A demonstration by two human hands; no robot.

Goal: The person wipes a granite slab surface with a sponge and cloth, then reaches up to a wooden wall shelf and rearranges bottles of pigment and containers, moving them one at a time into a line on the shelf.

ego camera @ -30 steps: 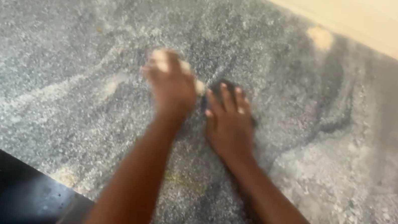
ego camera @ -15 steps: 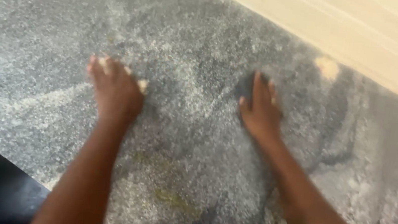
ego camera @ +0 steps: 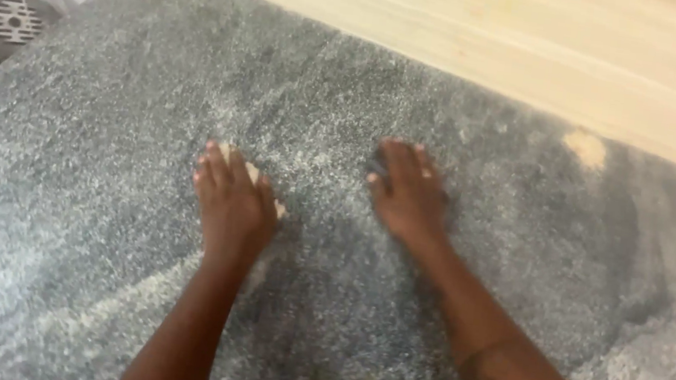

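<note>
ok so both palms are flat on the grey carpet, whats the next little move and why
Probably sweep the left hand outward across the grey carpet. Both it and the right hand lie flat, palms down and apart, and pale brushed streaks in the pile run on toward the left, so the nap there looks uneven.

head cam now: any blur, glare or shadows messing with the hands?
Head view: slightly soft overall, the left hand and right hand a little smeared at the fingertips; no harsh glare on the grey carpet; only soft shadows beside the forearms; the pale wood floor reads bright but not blown out.
</note>
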